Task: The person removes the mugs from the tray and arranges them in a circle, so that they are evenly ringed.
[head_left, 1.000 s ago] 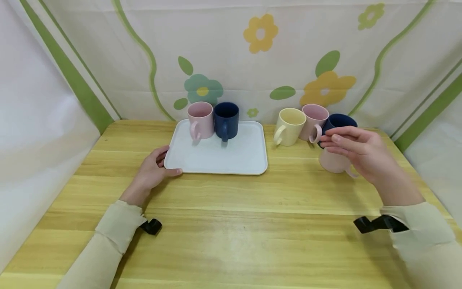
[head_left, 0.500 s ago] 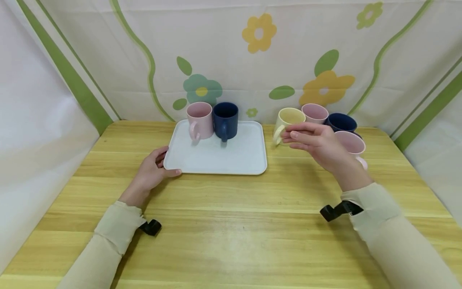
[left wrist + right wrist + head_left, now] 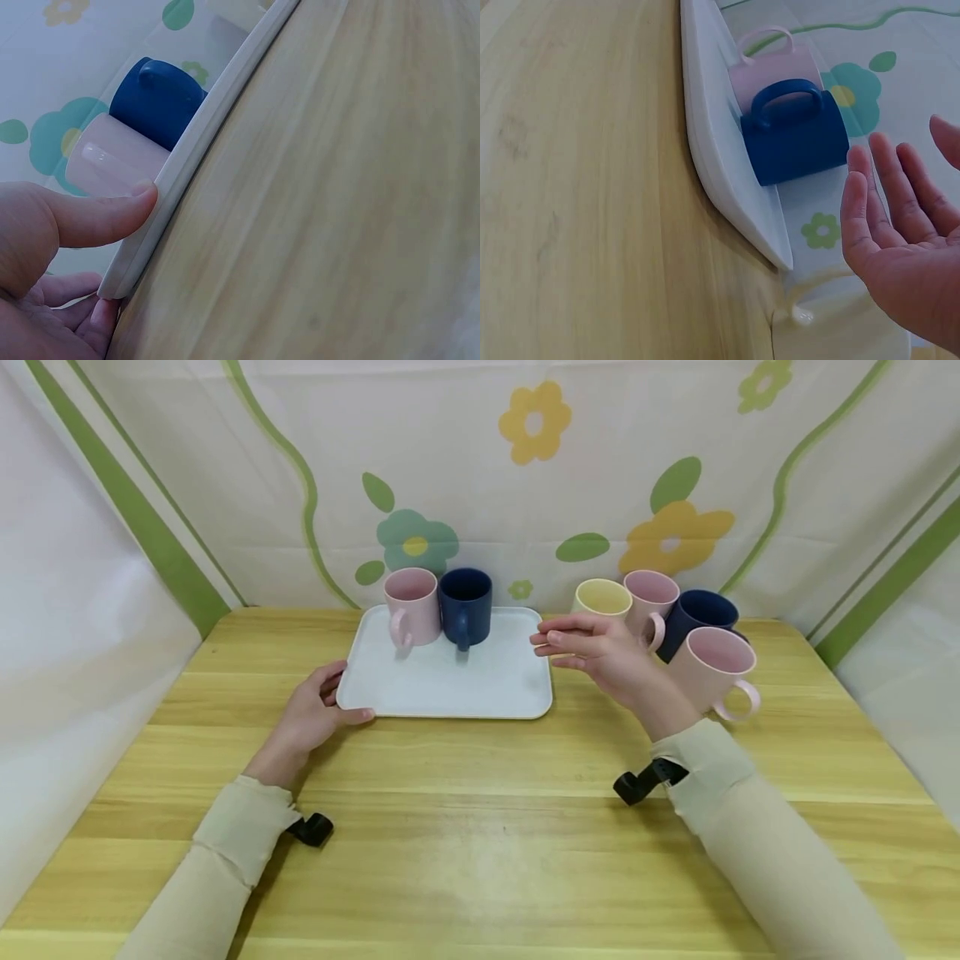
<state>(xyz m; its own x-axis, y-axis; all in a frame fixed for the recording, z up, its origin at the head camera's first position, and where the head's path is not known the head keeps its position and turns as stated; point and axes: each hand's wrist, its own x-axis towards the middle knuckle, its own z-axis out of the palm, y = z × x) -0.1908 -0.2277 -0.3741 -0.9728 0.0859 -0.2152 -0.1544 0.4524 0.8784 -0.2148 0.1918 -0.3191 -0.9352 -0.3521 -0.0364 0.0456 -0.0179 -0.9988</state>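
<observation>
My left hand (image 3: 311,714) grips the near left corner of a white tray (image 3: 450,689). Its thumb lies along the front edge, and the other fingers are at the side, tucked by the corner in the left wrist view. On the tray's back part a pink mug (image 3: 422,620) and a navy blue mug (image 3: 474,614) stand upright side by side. My right hand (image 3: 600,656) is empty, fingers extended, its fingertips overlapping the tray's right edge in the head view. Behind it a pale yellow mug (image 3: 600,596) is partly hidden; its handle shows in the right wrist view.
Right of the yellow mug stand another pink mug (image 3: 648,593), another navy mug (image 3: 693,618) and, nearer, a pink mug (image 3: 701,677) with its handle to the right. A flowered curtain (image 3: 480,468) closes off the back of the wooden table (image 3: 465,827).
My right hand has moved left from the right-hand pink and navy mugs, past the yellow mug, to the tray's right edge. The near pink mug has come into full view. My left hand stays put.
</observation>
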